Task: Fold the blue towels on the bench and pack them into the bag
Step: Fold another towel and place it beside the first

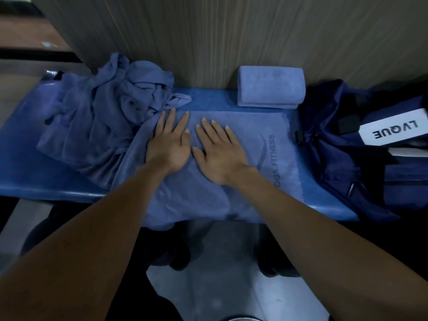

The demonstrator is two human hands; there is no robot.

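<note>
Here both flat grips, left hand (167, 147) and right hand (220, 152), press the spread towel (261, 172) beneath them

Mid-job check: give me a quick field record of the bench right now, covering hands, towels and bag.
left hand: flat, pressing the spread towel
right hand: flat on the same towel, beside the left
spread towel: laid across the bench, printed logo showing, near edge hanging over
folded towel: at the back, against the wall
unfolded pile: crumpled at the left end
bag: navy, at the right end
bench: blue
</note>
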